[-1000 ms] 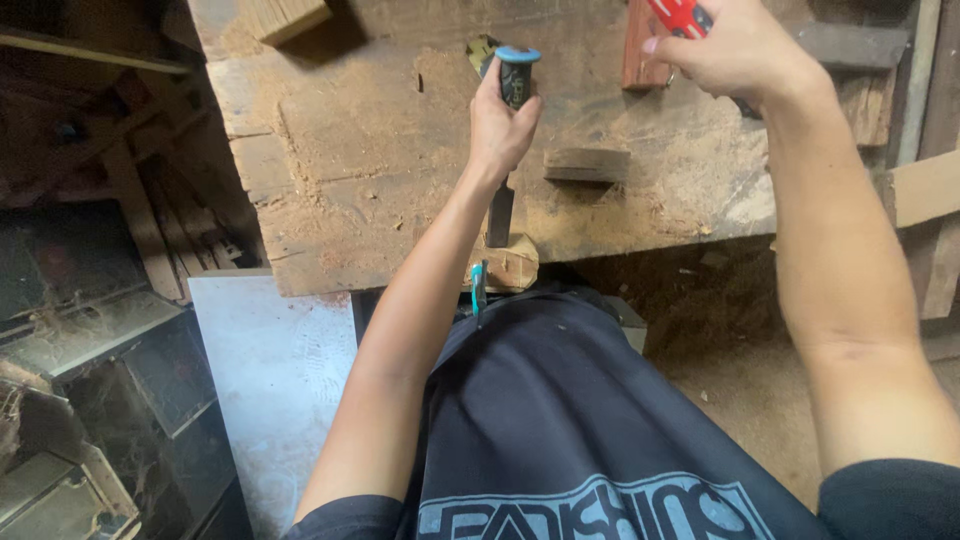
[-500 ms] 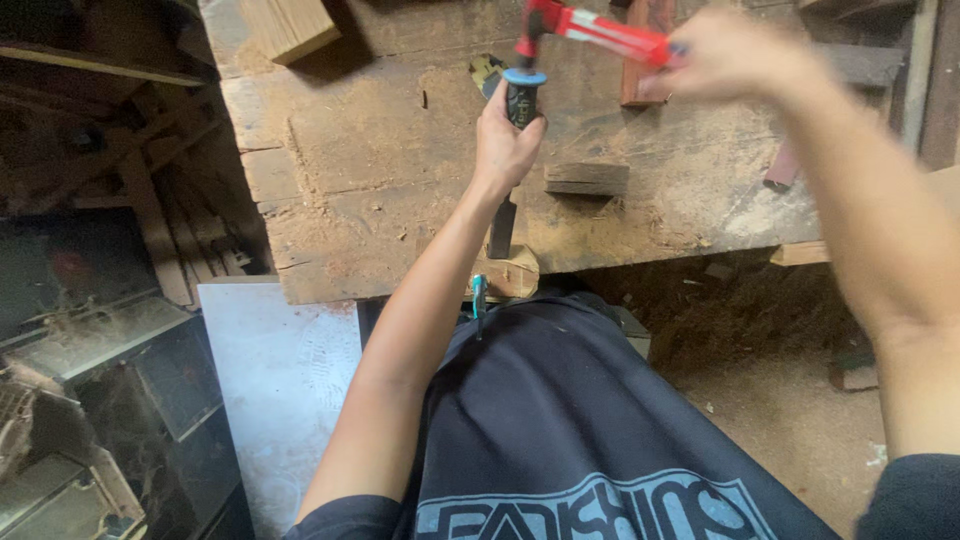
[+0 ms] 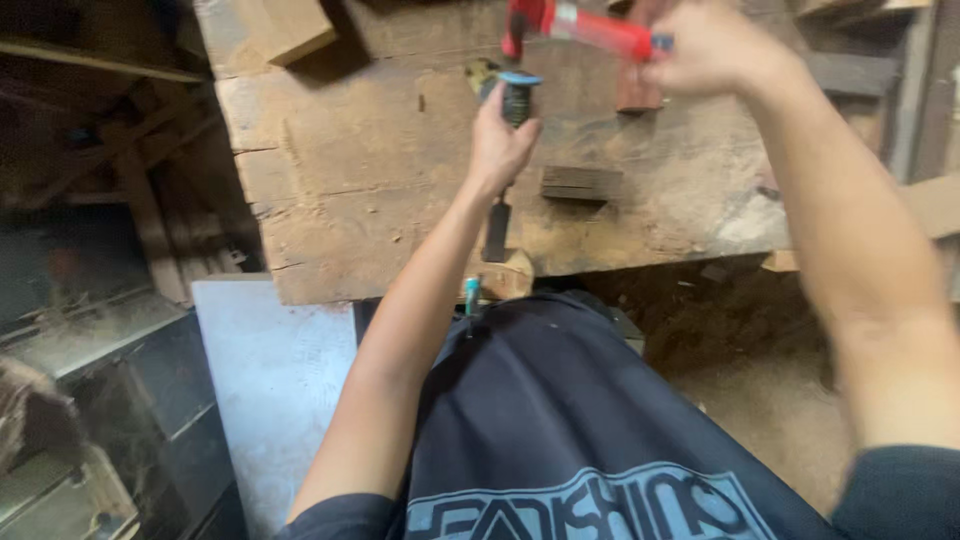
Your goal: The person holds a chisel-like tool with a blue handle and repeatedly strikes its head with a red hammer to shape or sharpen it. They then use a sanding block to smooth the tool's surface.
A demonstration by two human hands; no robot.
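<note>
While the left hand (image 3: 497, 145) clamps its fingers around the upright dark-handled, blue-capped chisel (image 3: 515, 98) to steady it on the worn wooden workbench (image 3: 380, 170), the right hand (image 3: 705, 45), fingers wrapped tight, holds the red-handled hammer (image 3: 580, 25) just above the cap.

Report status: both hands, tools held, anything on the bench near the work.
Left hand gripping black-handled chisel with blue cap, blade down on worn wooden workbench. Right hand holding red-handled hammer above the cap. Small dark wood block beside the chisel, apart.
</note>
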